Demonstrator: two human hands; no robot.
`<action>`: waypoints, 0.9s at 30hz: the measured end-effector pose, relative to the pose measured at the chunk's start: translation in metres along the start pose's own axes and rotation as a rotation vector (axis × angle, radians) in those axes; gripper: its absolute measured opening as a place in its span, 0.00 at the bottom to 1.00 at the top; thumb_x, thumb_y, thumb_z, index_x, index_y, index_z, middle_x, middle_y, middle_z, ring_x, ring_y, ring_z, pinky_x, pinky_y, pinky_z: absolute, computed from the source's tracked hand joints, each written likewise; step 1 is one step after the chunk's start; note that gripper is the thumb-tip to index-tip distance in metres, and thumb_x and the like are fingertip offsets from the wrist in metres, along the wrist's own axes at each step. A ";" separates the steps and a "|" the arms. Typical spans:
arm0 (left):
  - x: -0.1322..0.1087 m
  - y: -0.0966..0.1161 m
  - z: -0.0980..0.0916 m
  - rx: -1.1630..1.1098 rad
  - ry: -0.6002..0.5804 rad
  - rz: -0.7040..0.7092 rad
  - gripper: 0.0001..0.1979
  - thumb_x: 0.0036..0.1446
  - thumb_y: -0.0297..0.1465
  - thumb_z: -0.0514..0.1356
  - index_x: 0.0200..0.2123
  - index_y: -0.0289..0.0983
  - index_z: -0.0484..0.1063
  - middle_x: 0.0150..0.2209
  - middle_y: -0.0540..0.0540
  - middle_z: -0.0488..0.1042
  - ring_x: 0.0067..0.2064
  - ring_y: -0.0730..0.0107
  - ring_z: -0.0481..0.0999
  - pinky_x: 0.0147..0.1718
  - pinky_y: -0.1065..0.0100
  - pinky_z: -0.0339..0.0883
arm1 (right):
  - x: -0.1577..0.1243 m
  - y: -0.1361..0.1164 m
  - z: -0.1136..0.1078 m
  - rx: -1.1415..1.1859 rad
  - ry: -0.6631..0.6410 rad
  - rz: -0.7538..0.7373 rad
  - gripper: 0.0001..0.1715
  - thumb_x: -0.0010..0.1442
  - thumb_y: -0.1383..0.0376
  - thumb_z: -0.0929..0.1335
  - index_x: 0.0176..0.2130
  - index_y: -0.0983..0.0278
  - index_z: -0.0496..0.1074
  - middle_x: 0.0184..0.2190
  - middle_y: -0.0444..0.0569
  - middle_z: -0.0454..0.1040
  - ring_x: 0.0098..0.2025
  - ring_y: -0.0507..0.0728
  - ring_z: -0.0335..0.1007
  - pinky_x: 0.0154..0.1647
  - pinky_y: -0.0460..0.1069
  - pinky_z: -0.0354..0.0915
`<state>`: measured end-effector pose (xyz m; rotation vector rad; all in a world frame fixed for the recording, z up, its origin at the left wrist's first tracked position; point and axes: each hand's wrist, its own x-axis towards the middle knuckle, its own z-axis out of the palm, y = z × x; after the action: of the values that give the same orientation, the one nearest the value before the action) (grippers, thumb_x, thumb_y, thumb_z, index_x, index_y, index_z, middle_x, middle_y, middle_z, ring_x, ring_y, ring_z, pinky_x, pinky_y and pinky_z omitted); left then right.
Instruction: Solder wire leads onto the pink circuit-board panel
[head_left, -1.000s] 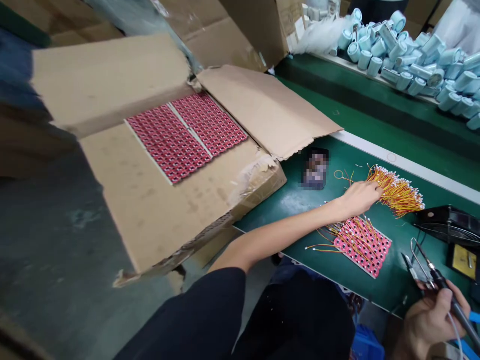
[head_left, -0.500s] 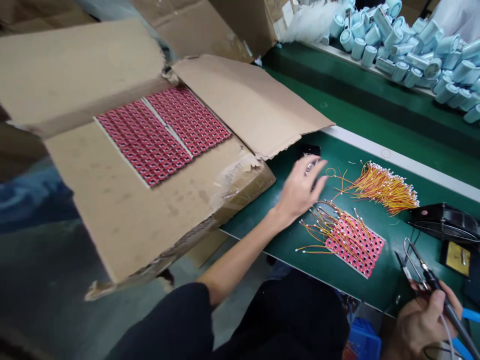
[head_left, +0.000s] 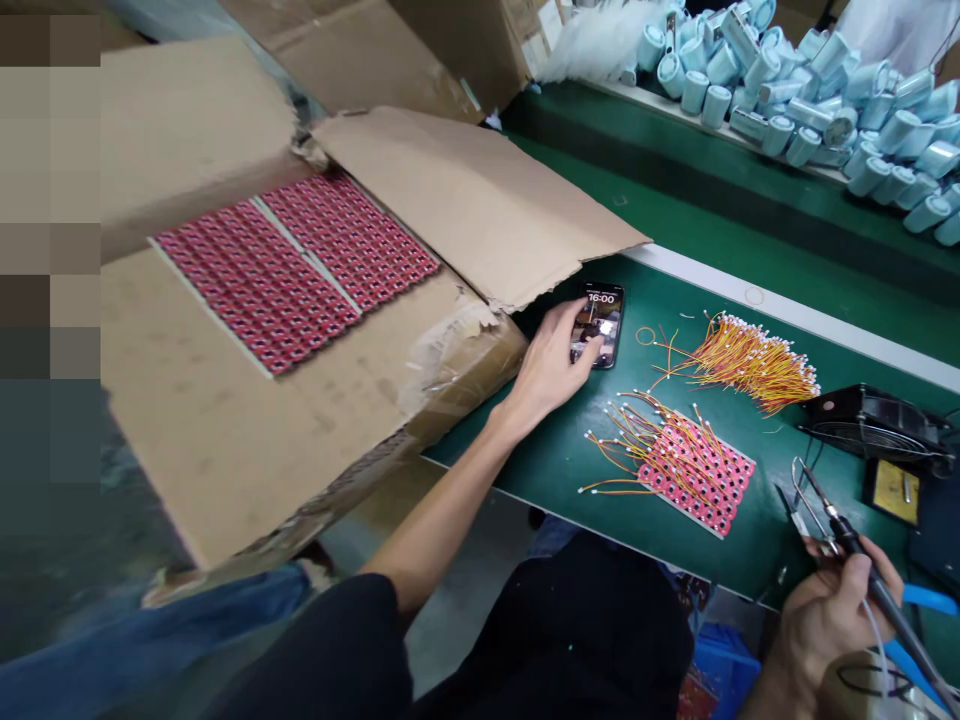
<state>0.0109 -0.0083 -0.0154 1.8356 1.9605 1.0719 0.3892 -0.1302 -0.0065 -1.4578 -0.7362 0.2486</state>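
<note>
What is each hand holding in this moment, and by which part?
The right hand grips a soldering iron by its dark handle. The left hand holds nothing: its fingers only touch the smartphone lying on the mat.

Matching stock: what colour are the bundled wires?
The wire bundle is orange and yellow, best seen in the head view.

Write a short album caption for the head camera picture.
A left hand touches a phone while the right hand holds a soldering iron.

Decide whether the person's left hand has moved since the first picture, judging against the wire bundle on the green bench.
Yes: the left hand has moved away from the yellow-and-orange wire bundle, leftward in view, and now touches the phone.
</note>
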 end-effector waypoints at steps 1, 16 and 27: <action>-0.006 -0.004 -0.001 -0.018 0.002 -0.015 0.28 0.71 0.41 0.55 0.69 0.36 0.63 0.66 0.34 0.69 0.66 0.48 0.73 0.69 0.41 0.69 | -0.001 0.000 0.000 -0.001 0.005 0.003 0.18 0.55 0.56 0.76 0.41 0.63 0.75 0.32 0.43 0.75 0.25 0.55 0.73 0.25 0.54 0.78; -0.006 -0.004 0.015 0.028 0.037 -0.096 0.37 0.70 0.46 0.57 0.74 0.36 0.51 0.70 0.28 0.62 0.69 0.42 0.69 0.69 0.37 0.66 | -0.001 0.002 -0.001 -0.006 0.013 -0.013 0.19 0.54 0.54 0.76 0.41 0.62 0.76 0.31 0.42 0.73 0.25 0.58 0.72 0.25 0.60 0.81; -0.020 0.004 0.006 0.102 -0.032 -0.038 0.49 0.58 0.42 0.69 0.75 0.36 0.50 0.65 0.30 0.67 0.64 0.38 0.72 0.67 0.35 0.67 | -0.001 0.013 -0.009 -0.022 0.091 -0.124 0.20 0.52 0.50 0.74 0.38 0.59 0.70 0.19 0.38 0.69 0.17 0.60 0.66 0.19 0.62 0.74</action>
<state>0.0214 -0.0249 -0.0230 1.8462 2.0582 0.9413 0.3973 -0.1363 -0.0187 -1.4289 -0.7539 0.0786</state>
